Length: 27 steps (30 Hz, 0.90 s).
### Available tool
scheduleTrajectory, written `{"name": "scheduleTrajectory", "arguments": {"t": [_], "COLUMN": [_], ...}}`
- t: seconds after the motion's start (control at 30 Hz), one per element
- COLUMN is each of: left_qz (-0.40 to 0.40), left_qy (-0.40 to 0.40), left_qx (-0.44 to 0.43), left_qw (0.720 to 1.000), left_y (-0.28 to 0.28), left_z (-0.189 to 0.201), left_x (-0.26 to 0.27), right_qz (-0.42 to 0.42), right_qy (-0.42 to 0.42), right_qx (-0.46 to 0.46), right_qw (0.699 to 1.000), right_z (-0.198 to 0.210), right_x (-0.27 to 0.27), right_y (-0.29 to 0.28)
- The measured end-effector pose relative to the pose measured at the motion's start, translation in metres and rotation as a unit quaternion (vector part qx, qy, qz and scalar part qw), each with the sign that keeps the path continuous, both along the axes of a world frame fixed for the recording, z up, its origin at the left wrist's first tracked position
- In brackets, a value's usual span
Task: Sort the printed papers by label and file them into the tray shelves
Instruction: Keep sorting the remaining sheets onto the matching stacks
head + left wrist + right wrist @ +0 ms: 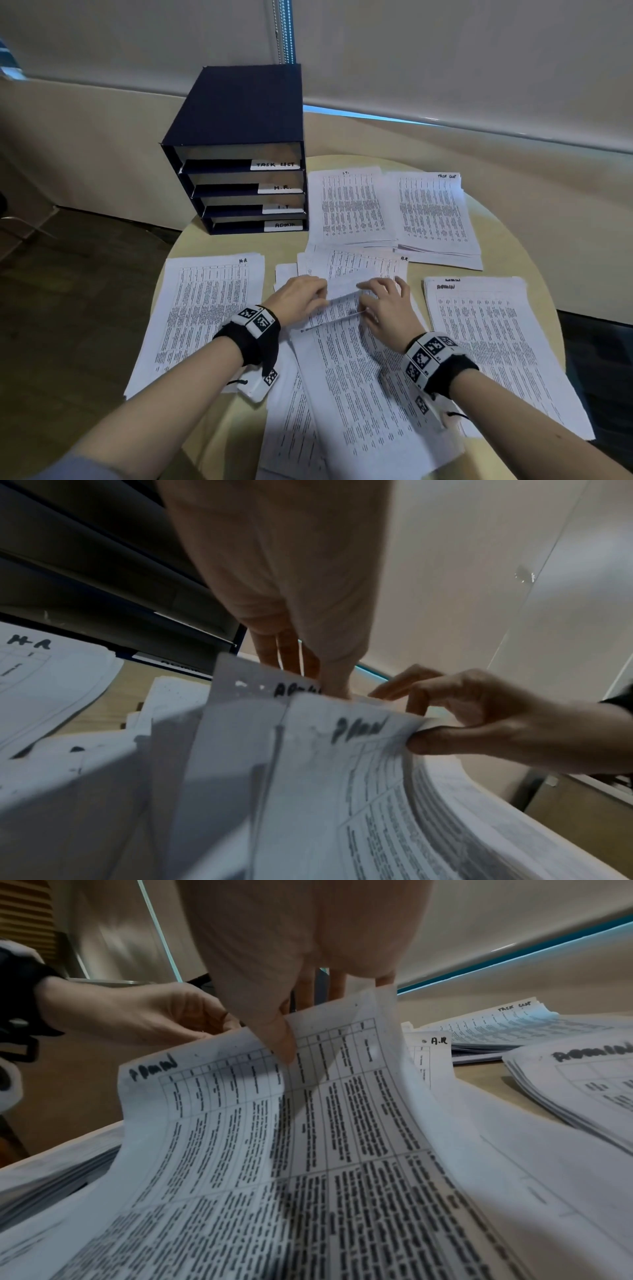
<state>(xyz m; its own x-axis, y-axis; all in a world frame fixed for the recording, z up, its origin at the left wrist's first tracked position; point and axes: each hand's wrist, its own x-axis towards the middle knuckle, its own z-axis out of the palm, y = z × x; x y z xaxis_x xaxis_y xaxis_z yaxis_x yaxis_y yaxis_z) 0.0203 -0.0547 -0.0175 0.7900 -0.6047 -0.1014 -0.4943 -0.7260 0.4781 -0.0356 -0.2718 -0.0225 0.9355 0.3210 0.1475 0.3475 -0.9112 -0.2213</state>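
Observation:
A navy tray unit [233, 113] with shelves labelled TASK LIST, H.R., I.T. and ADMIN stands at the back left of the round table [534, 260]. A loose pile of printed papers [359, 394] lies in front of me. My right hand [366, 291] pinches the far edge of its top sheet [274, 1123], labelled ADMIN, with the thumb [284, 1039] on the printed face. That edge is curled up off the pile. My left hand [320, 294] grips the top left of the lifted sheets, its fingers [291, 658] behind a second ADMIN sheet [246, 696].
Sorted stacks surround the pile: H.R. [205, 308] at the left, I.T. [349, 205] and TASK LIST [431, 212] at the back, ADMIN [486, 335] at the right. Another H.R. sheet [370, 263] lies beyond my hands. The table edge curves close behind the stacks.

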Motion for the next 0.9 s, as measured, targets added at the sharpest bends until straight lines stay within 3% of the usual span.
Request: {"name": "scheduleTrajectory", "arguments": {"t": [0.2,0.33,0.4,0.53,0.8,0.9], "left_qz": [0.107,0.123,0.125,0.178,0.13,0.086], "left_qy": [0.084,0.091,0.096,0.059,0.003,0.029], "left_qx": [-0.056,0.087,0.11,0.017,-0.003,-0.019], "left_qw": [0.989,0.984,0.981,0.982,0.992,0.996], "left_y": [0.007,0.025,0.027,0.023,0.02,0.023], "left_z": [-0.003,-0.006,-0.007,-0.005,0.005,0.005], "left_x": [0.008,0.019,0.019,0.014,0.006,0.0], "right_qz": [0.014,0.032,0.037,0.04,0.029,0.019], "right_qy": [-0.015,-0.027,-0.035,-0.053,-0.045,-0.063], "right_qx": [0.004,-0.002,0.005,0.02,0.037,0.022], "right_qw": [1.0,0.999,0.999,0.998,0.998,0.998], "right_z": [-0.003,-0.002,-0.001,0.003,0.005,0.008], "right_x": [-0.002,-0.004,-0.004,-0.001,0.002,0.0], "right_y": [-0.005,-0.013,-0.014,-0.014,-0.013,-0.01]}}
